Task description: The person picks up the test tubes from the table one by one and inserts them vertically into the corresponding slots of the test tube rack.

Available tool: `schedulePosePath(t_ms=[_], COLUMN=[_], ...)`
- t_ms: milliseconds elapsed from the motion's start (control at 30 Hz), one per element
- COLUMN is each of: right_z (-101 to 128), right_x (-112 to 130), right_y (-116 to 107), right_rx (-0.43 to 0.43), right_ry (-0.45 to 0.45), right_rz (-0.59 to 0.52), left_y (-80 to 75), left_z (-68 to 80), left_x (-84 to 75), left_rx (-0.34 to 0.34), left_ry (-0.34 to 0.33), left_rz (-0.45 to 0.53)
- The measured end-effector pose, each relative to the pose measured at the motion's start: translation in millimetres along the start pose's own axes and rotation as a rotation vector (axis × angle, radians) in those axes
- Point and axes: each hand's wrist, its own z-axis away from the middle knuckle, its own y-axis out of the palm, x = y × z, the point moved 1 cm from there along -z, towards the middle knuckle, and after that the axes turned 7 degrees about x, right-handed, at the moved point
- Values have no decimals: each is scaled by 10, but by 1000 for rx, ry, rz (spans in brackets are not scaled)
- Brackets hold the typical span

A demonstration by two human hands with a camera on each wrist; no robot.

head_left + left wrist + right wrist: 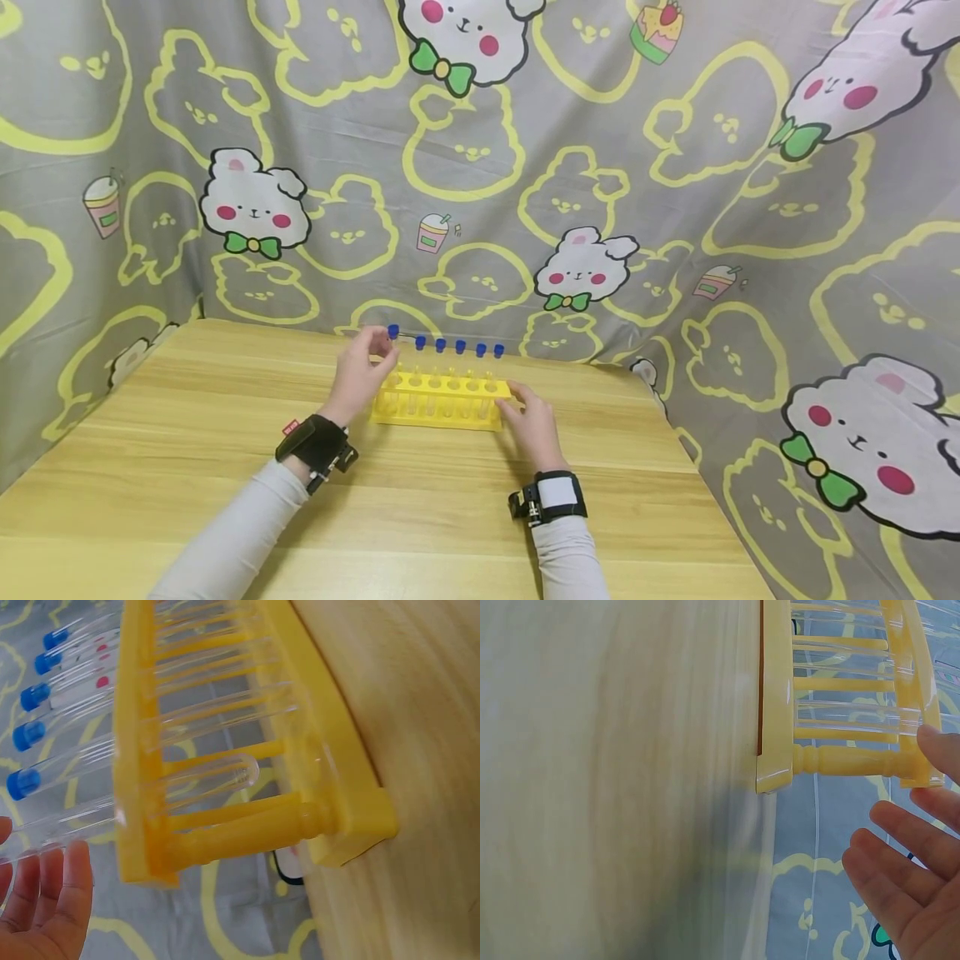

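A yellow test tube rack [442, 423] stands on the table, holding a row of clear test tubes with blue caps [460, 347]. At its left end my left hand [358, 379] pinches the upper part of one test tube [225, 780]. That tube sits higher than its neighbours, and its rounded bottom hangs above the rack's base, still inside the rack. My right hand [534, 423] grips the right end of the rack's upper plate [924, 682] between thumb and forefinger; the other fingers [892, 870] are spread below it.
The wooden table [420, 517] extends in front of the rack and to both sides. Behind it hangs a grey curtain [360, 133] with cartoon prints, close to the table's back edge. Both wrists wear black straps [311, 443] with small cameras.
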Motion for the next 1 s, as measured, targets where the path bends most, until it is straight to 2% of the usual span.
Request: schedulePosePath(t_ms=[467,1000], right_z=[-11,-4], right_x=[-19,-3], right_y=[9,6], right_rx=[-7,1], right_ry=[7,13], right_rz=[12,14], left_y=[71,100], left_z=[35,74], left_x=[138,198], left_rx=[6,23], left_ry=[-32,-49], left_rz=[-14,0])
